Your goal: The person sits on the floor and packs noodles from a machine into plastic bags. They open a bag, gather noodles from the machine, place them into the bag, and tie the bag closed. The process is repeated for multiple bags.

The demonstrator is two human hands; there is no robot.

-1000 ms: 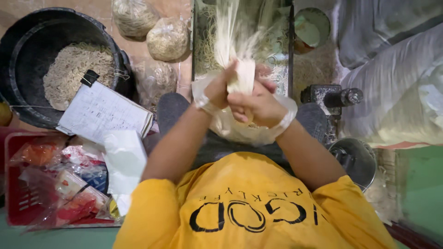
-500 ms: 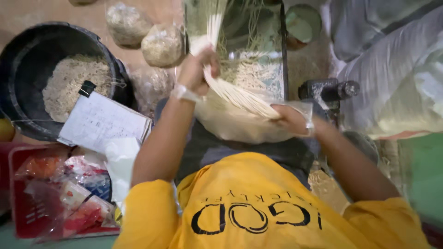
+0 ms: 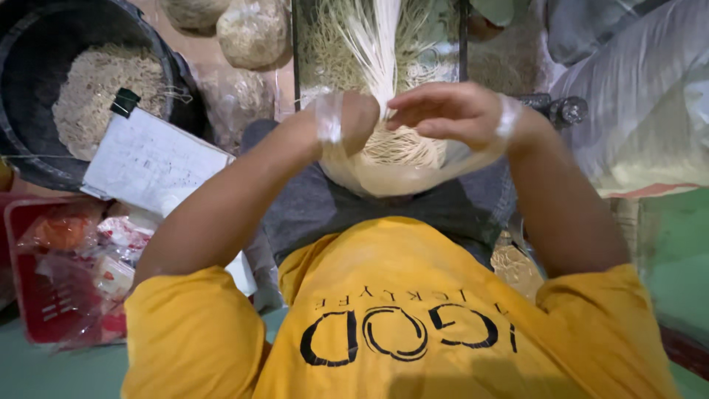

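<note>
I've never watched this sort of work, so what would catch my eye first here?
At top centre, the left hand and right hand meet over a clear plastic bag of pale thin strands, with more strands in the tray behind. At upper left sits a big black tub of beige grainy material.

Both hands were raised over the lap, left hand (image 3: 347,122) beside right hand (image 3: 450,111), a bag (image 3: 399,174) hanging below them with noodles (image 3: 399,148) in it. A strand bundle (image 3: 380,44) ran from the hands up into the tray (image 3: 310,44) ahead. Tub (image 3: 29,89) sat far left, paper pad (image 3: 151,162) leaning at its near edge. Crate (image 3: 44,310) lay nearer, left. Sacks (image 3: 635,96) lay right.
</note>
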